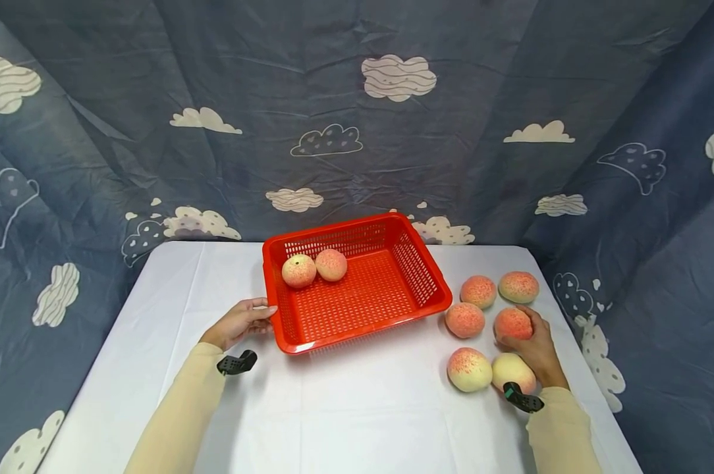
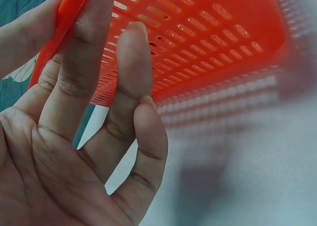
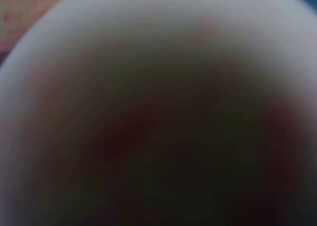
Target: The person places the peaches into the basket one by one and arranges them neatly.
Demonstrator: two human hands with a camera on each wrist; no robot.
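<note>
A red plastic basket [image 1: 357,289] with slotted walls stands slightly turned on the table. Its left rim is pinched by my left hand [image 1: 244,322]; in the left wrist view the thumb is on one side of the rim [image 2: 67,25] and fingers are on the other. Inside the basket, at its left, lie a pale peach [image 1: 299,271] and a pinker peach [image 1: 331,264], side by side. My right hand [image 1: 535,342] has its fingers and thumb around a reddish peach [image 1: 511,324]. Just below that hand lies a yellowish peach [image 1: 513,372]. A blurred round surface [image 3: 158,47] fills the right wrist view.
More peaches lie around the right hand: a red one [image 1: 478,291], another red one [image 1: 465,320], an orange one [image 1: 519,287] and a yellow-red one [image 1: 469,369]. A white cloth [image 1: 357,421] covers the table. Behind hangs a dark cloud-print curtain [image 1: 333,66].
</note>
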